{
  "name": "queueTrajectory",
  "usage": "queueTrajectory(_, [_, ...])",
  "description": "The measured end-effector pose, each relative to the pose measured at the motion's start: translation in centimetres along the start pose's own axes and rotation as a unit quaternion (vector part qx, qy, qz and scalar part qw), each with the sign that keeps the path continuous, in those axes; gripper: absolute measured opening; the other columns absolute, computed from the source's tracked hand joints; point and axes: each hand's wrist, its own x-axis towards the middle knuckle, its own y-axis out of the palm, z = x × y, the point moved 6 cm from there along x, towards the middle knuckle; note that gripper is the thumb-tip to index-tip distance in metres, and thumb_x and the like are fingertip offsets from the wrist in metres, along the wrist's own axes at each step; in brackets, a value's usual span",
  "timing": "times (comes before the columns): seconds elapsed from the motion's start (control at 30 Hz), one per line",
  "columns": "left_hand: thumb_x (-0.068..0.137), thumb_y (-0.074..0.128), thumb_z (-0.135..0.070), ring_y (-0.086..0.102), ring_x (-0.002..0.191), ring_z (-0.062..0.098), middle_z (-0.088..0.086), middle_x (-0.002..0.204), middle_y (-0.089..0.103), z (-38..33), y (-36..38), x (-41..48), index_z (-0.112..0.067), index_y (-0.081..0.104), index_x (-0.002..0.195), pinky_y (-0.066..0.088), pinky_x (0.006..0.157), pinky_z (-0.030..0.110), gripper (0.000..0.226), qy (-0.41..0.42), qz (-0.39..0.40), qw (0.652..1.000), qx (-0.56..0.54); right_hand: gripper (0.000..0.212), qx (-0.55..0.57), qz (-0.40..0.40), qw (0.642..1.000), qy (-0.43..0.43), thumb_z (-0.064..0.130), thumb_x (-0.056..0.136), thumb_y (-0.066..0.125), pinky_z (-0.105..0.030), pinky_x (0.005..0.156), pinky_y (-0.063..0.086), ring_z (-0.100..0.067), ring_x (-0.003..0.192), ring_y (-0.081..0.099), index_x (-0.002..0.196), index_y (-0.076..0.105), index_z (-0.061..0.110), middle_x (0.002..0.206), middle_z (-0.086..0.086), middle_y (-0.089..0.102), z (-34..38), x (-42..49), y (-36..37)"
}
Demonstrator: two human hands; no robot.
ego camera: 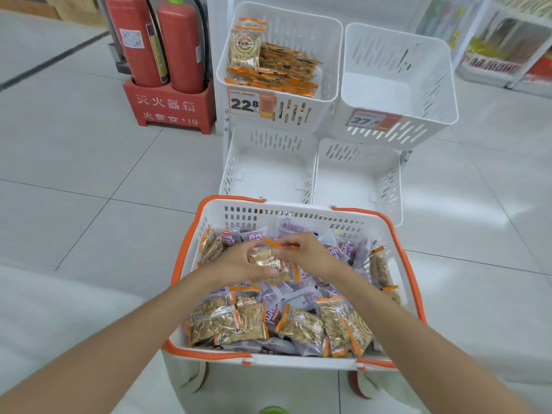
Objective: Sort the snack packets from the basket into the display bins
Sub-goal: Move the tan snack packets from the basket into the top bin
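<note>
Red fire extinguishers (167,43) at 11 o'clock, clear of the bins. At 12 o'clock, upper-left display bin (298,25) holding orange-edged packets (286,73) (tag reads 22.8). At 6 o'clock, basket (298,211) heaped with mixed packets (301,324), orange and purple; left hand (239,261) and right hand (310,255) both pinching one orange packet (268,262) above the heap.

Glossy crinkled film is being shown by the snack packets (301,324), smooth slotted white plastic by the basket (268,218) and display bins (397,55), a polished sheen by the floor tiles (89,174).
</note>
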Motion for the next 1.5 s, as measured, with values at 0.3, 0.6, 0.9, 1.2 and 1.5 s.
queueTrajectory(0.3, [0.087, 0.074, -0.020, 0.064, 0.106, 0.026, 0.005, 0.116, 0.061, -1.8, 2.0, 1.1, -0.016, 0.048, 0.126, 0.053, 0.097, 0.050, 0.047, -0.073, -0.007, 0.954, -0.292, 0.015, 0.020, -0.076, 0.997, 0.014, 0.020, 0.086, 0.074, -0.034, 0.069, 0.046, -0.014, 0.069, 0.053, 0.094, 0.066, 0.010, 0.075, 0.001, 0.058, -0.2, -1.0, -4.0])
queueTrajectory(0.6, [0.092, 0.067, -0.028, 0.062, 0.090, 0.020, 0.009, 0.105, 0.066, -2.7, 3.5, 2.0, -0.016, 0.050, 0.132, 0.054, 0.081, 0.034, 0.044, -0.071, 0.068, 0.951, -0.293, 0.018, -0.055, -0.095, 0.994, -0.013, 0.011, 0.090, 0.068, -0.032, 0.063, 0.049, -0.018, 0.067, 0.057, 0.107, 0.066, 0.013, 0.081, -0.003, 0.059, 0.5, -2.4, -6.4])
queueTrajectory(0.9, [0.089, 0.071, -0.013, 0.035, 0.141, 0.032, 0.010, 0.161, 0.015, 0.6, 1.3, 2.0, -0.014, 0.011, 0.157, 0.056, 0.064, 0.030, 0.090, -0.117, -0.090, 0.960, -0.239, 0.060, -0.296, 0.196, 0.925, 0.135, 0.039, 0.081, 0.076, -0.035, 0.081, 0.047, -0.024, 0.103, 0.055, 0.126, 0.046, 0.016, 0.120, -0.005, 0.054, -8.2, -6.0, 3.7])
queueTrajectory(1.2, [0.089, 0.072, -0.013, 0.050, 0.128, 0.025, 0.010, 0.160, 0.019, -0.1, 1.8, 1.7, -0.014, 0.006, 0.156, 0.052, 0.095, 0.035, 0.094, -0.103, -0.087, 0.951, -0.276, 0.026, 0.175, 0.005, 0.973, 0.149, 0.023, 0.102, 0.047, -0.015, 0.056, 0.046, -0.014, 0.058, 0.051, 0.092, 0.062, 0.004, 0.063, 0.001, 0.055, -3.4, -3.9, -1.3])
queueTrajectory(1.5, [0.086, 0.072, -0.001, 0.063, 0.095, 0.020, 0.009, 0.108, 0.064, -2.6, 0.4, 2.0, -0.019, 0.046, 0.100, 0.053, 0.088, 0.036, 0.034, -0.052, -0.135, 0.927, -0.347, 0.037, 0.267, -0.017, 0.951, 0.154, 0.001, 0.086, 0.062, -0.043, 0.079, 0.048, -0.014, 0.063, 0.055, 0.119, 0.047, 0.004, 0.080, -0.005, 0.054, -0.5, -2.9, -1.7])
